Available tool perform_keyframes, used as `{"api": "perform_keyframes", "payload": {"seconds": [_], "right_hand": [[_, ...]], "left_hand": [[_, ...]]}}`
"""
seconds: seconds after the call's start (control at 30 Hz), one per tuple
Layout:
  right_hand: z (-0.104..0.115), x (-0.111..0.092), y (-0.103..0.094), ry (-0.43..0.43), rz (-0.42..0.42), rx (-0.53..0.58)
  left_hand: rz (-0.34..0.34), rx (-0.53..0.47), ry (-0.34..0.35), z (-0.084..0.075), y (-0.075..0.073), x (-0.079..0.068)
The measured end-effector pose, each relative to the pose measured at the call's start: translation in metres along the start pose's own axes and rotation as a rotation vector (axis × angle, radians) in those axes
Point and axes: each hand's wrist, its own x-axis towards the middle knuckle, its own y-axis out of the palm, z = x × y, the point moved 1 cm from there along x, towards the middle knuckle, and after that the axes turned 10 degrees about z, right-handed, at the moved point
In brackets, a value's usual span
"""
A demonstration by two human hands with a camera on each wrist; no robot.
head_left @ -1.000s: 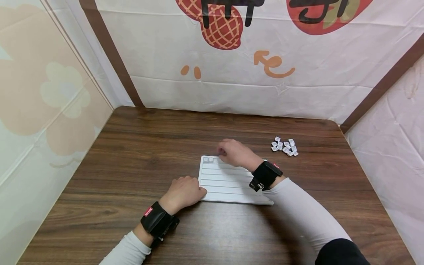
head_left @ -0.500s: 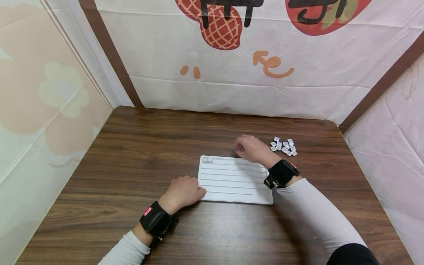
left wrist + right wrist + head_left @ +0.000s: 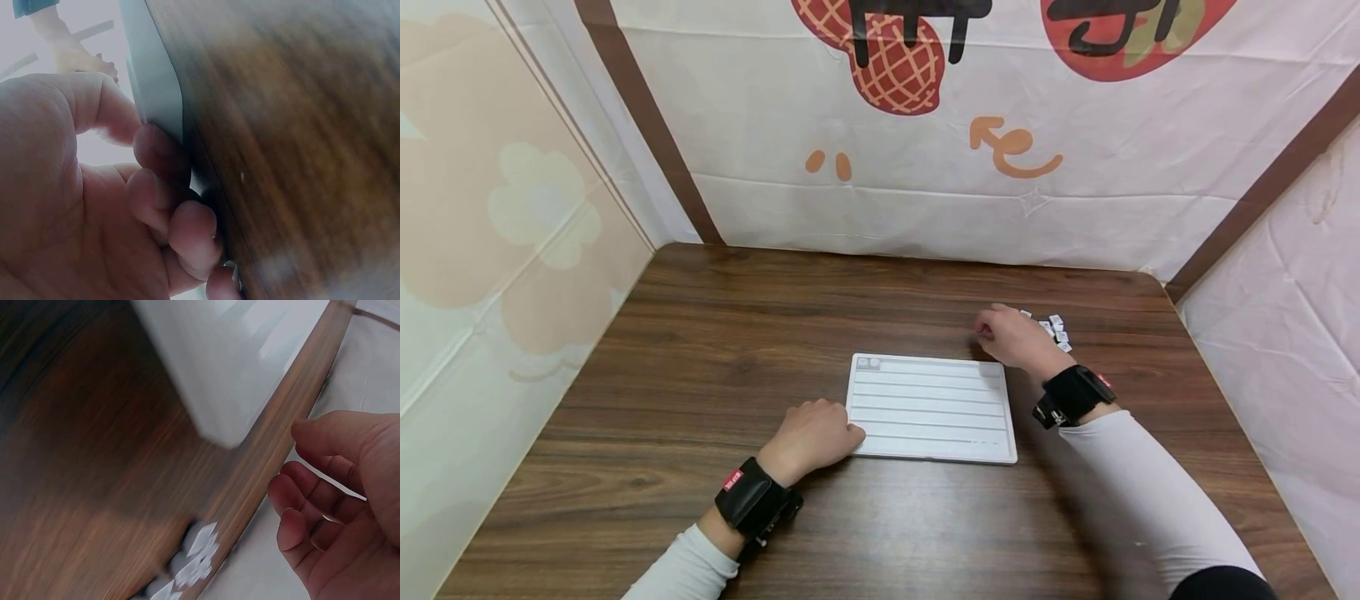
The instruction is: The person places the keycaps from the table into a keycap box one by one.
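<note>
while my left hand [image 3: 811,436] pinches the left edge of the white board [image 3: 934,408] lying on the wooden table [image 3: 775,325], thumb on top, my right hand [image 3: 1019,339] hangs empty, fingers loosely bent and apart from the thumb, just beside the cluster of small white tiles [image 3: 1056,322].

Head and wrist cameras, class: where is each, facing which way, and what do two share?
Head: on the head, facing forward, down at the table; left hand, right hand show.
Left wrist: on that wrist, facing the white board; both hands show.
Right wrist: on that wrist, facing board and tiles; right hand shows.
Head and right wrist share the tiles.
</note>
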Motion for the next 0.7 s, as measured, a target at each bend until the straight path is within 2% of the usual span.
{"api": "perform_keyframes", "payload": {"seconds": [0.4, 0.7], "right_hand": [[-0.043, -0.016, 0.004, 0.1, -0.003, -0.039], [-0.049, -0.015, 0.007, 0.109, -0.01, -0.027]], "left_hand": [[-0.01, 0.001, 0.001, 0.003, 0.001, 0.001], [-0.011, 0.006, 0.007, 0.002, 0.001, 0.001]]}}
